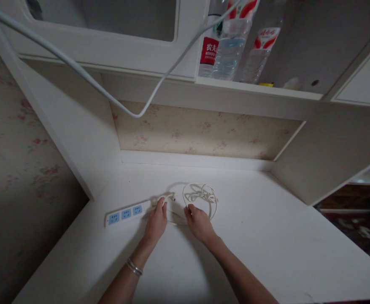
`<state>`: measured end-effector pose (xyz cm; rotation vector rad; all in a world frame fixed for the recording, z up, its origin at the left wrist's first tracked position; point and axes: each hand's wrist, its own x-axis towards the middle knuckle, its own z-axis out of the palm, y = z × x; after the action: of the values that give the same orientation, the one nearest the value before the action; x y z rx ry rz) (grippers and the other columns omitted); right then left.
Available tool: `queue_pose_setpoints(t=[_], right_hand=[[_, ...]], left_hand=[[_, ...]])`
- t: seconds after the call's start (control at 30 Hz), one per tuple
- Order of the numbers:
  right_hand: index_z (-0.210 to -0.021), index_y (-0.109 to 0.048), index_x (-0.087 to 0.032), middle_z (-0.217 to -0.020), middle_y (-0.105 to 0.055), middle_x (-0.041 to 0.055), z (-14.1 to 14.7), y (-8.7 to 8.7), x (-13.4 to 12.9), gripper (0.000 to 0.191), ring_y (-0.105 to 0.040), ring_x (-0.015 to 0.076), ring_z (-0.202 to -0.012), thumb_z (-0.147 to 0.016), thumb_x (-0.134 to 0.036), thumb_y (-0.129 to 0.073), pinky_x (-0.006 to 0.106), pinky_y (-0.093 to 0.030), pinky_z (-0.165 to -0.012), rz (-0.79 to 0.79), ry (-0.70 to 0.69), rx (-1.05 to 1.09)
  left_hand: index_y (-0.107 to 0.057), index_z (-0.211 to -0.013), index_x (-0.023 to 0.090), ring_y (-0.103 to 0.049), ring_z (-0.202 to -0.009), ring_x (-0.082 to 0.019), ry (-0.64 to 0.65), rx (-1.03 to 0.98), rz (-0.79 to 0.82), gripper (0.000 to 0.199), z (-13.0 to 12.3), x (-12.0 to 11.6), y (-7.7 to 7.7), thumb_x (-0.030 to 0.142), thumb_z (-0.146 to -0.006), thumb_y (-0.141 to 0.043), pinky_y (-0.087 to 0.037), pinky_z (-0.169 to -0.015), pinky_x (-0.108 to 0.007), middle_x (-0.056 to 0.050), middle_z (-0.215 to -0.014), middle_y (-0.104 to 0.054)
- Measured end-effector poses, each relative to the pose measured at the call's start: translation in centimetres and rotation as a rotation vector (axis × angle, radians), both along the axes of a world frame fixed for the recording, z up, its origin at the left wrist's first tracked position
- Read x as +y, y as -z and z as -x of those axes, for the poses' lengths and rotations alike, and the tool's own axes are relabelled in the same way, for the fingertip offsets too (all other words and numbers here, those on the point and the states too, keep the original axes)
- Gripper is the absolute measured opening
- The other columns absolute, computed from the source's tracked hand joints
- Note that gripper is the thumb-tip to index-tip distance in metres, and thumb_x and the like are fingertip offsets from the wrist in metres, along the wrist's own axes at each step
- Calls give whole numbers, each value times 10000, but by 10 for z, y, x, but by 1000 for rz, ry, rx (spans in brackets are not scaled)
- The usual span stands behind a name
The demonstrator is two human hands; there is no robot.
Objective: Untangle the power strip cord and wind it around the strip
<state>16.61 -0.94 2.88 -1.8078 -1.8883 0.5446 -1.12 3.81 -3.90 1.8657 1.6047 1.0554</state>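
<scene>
A white power strip [144,207] with three blue socket panels lies on the white desktop, its right end close to my left hand [155,221]. My left hand pinches the strip's white cord near the plug [173,197], whose metal prongs point right. Between thumb and fingers of my right hand [199,223] is the cord [216,207], where it curves into a loop. Beyond that hand, the rest of the cord lies tangled inside the loop on the desktop. A stretch of cord runs low between both hands.
The desktop [260,245] sits in a white recess with side panels and a flowered back wall [203,131]. Overhead, a shelf [260,90] holds several plastic bottles [230,48]. A thick white cable [137,115] hangs across the upper view, close to the camera.
</scene>
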Motion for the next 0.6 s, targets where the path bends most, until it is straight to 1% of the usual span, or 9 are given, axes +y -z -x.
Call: queue_pose_setpoints(t=[0.07, 0.17, 0.2, 0.27, 0.33, 0.4, 0.47, 0.53, 0.6], right_hand=[[-808, -558, -187, -692, -658, 49, 1, -3, 6, 400, -628, 162, -602, -956, -479, -327, 266, -429, -609, 41, -3, 222], [-744, -541, -184, -572, -586, -5, 3, -16, 15, 421, -568, 126, -501, -913, -543, -401, 247, -431, -548, 85, -7, 618], [-738, -541, -180, -577, -580, -8, 5, -22, 18, 419, -558, 119, -498, -893, -555, -437, 245, -434, -540, 92, -9, 747], [-757, -548, -170, -666, -610, 4, 10, -35, 25, 396, -558, 105, -520, -853, -553, -516, 243, -446, -548, 98, -18, 983], [-787, -554, -165, -750, -631, 15, 15, -48, 33, 369, -562, 91, -547, -820, -531, -583, 237, -451, -567, 94, -27, 1162], [-803, -558, -167, -805, -639, 20, 22, -59, 42, 342, -560, 80, -572, -801, -502, -625, 230, -451, -587, 76, -34, 1285], [-813, -560, -172, -846, -642, 19, 28, -67, 51, 315, -558, 73, -603, -780, -467, -665, 226, -455, -620, 68, -54, 1373], [-862, -572, -178, -893, -642, 17, 35, -71, 59, 306, -561, 71, -647, -742, -419, -717, 226, -461, -673, 89, -93, 1429], [-939, -584, -185, -922, -639, 16, 42, -69, 66, 354, -559, 74, -677, -701, -381, -757, 230, -459, -708, 135, -137, 1443]], left_hand=[[-467, -1287, 161, -658, -974, -283, -7, 62, -4, 409, 1, -2, -2, 351, -955, -324, -494, -813, -399, -180, -1110, -666], [-468, -1279, 150, -668, -935, -277, 7, 92, -1, 411, 3, -4, -2, 339, -963, -283, -500, -784, -386, -177, -1061, -678], [-464, -1283, 147, -661, -956, -274, 20, 94, -6, 413, 4, -4, -2, 331, -964, -278, -498, -798, -384, -178, -1074, -672], [-458, -1295, 145, -635, -1024, -266, 38, 102, -26, 415, 5, -4, -1, 315, -962, -277, -486, -849, -383, -180, -1130, -647], [-464, -1296, 150, -597, -1093, -256, 62, 110, -56, 415, 7, -5, -2, 313, -962, -279, -461, -909, -383, -173, -1180, -618], [-466, -1295, 161, -584, -1099, -239, 116, 115, -84, 412, 9, -8, -4, 334, -961, -298, -449, -933, -369, -153, -1180, -607], [-465, -1288, 174, -605, -1029, -223, 175, 127, -99, 410, 9, -11, -6, 375, -947, -359, -468, -895, -347, -124, -1115, -621], [-494, -1238, 179, -623, -948, -214, 183, 148, -124, 378, 8, -14, -7, 385, -937, -398, -486, -843, -335, -96, -1023, -638], [-547, -1134, 177, -628, -915, -212, 157, 179, -164, 302, 6, -15, -7, 346, -949, -379, -490, -817, -333, -82, -951, -650]])
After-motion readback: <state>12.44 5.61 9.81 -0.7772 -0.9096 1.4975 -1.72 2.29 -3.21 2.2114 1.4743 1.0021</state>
